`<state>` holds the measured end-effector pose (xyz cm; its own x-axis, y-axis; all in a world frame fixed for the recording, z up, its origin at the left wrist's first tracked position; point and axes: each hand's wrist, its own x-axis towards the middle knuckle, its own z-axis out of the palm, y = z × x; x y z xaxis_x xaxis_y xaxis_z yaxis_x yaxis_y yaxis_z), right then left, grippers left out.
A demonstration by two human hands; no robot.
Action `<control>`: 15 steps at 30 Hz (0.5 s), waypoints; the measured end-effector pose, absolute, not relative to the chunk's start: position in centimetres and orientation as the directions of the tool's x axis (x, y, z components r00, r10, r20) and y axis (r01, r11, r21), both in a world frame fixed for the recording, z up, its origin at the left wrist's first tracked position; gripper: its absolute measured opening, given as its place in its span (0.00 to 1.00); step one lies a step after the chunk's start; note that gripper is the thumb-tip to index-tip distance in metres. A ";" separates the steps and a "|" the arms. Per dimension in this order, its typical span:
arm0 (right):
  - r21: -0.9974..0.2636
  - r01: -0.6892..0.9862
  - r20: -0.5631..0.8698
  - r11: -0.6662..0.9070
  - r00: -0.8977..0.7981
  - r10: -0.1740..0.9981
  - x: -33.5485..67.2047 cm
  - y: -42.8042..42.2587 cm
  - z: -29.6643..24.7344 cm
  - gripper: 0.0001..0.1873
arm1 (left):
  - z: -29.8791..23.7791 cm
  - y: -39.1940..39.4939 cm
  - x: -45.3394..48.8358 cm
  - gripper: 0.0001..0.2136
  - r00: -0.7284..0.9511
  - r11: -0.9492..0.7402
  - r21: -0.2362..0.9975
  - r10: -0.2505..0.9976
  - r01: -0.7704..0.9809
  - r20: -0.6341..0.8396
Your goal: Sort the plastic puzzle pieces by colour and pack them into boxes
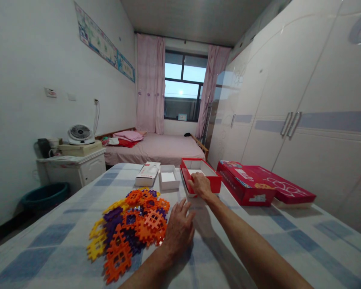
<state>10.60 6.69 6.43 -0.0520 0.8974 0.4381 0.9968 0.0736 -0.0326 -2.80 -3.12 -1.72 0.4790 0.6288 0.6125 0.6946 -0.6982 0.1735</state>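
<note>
My right hand [201, 184] is at the near left part of an open red box [214, 184] with a white inside. Its fingers bend over the box's left wall and seem to grip it; the fingertips are partly hidden. My left hand [180, 222] rests low over the cloth with its fingers apart, holding nothing. Just left of it lies a loose heap of interlocking plastic building pieces [130, 220] in orange, purple and yellow. Beyond the heap stand a small open white box [169, 183] and a white box with printing [147, 174].
A large red printed box [246, 188] and a flat red one [291, 188] lie to the right on the checked cloth [51, 237]. Farther off are a bed [171, 146], a cabinet with a fan [80, 134], a green tub [45, 195] and a white wardrobe [264, 96].
</note>
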 end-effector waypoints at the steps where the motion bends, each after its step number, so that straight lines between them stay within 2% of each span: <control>1: -0.041 0.996 0.441 0.085 -0.059 0.896 10.6 6.9 6.4 0.13 | -1.9 -3.1 -2.9 0.19 0.480 -0.697 0.169 0.629 0.697 0.612; 4: -0.066 0.990 0.460 0.127 -0.083 0.884 10.4 7.4 6.2 0.13 | -2.0 -3.0 -2.8 0.18 0.490 -0.700 0.155 0.623 0.698 0.610; 7: -0.078 0.983 0.517 0.165 -0.102 0.850 11.0 7.3 6.4 0.21 | -1.7 -2.9 -2.8 0.18 0.511 -0.717 0.134 0.602 0.684 0.613; 9: -0.072 0.988 0.597 0.138 -0.068 0.799 12.5 6.9 6.7 0.24 | -1.6 -2.9 -2.8 0.17 0.519 -0.725 0.126 0.592 0.677 0.617; 12: -0.074 0.996 0.680 -0.056 0.092 0.728 16.9 5.7 6.7 0.22 | -1.5 -3.0 -3.0 0.15 0.521 -0.730 0.131 0.589 0.671 0.618; 15: -0.020 0.950 0.659 -0.310 0.246 0.711 22.0 3.9 5.9 0.16 | -1.4 -3.1 -2.9 0.14 0.518 -0.733 0.145 0.592 0.665 0.618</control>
